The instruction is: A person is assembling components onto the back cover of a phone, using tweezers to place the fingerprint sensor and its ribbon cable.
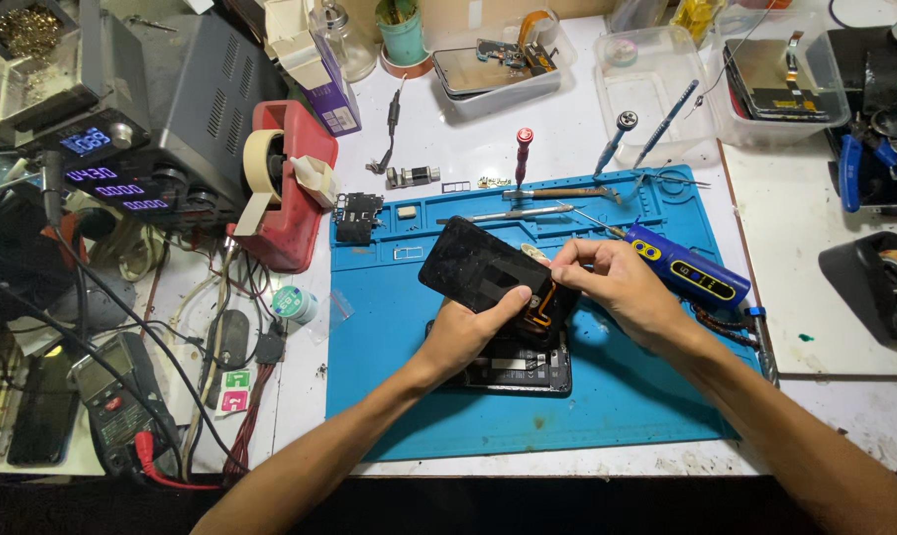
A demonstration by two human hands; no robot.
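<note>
Hands meet over blue mat (607,396) on bench (825,248). Left hand (465,332) half curled, thumb up against underside of lifted black screen panel (478,266), propping it tilted above open phone body (520,369) just below. Right hand (615,282) closed w/ fingertips pinched at panel's right edge, by the flex cable; wrist bent down, forearm coming in from lower right. Blue electric screwdriver (688,266) lies just behind right hand.

Matt blue rubbery mat (627,396), glossy black glass screen panel (473,263), clear plastic trays (656,94)
</note>
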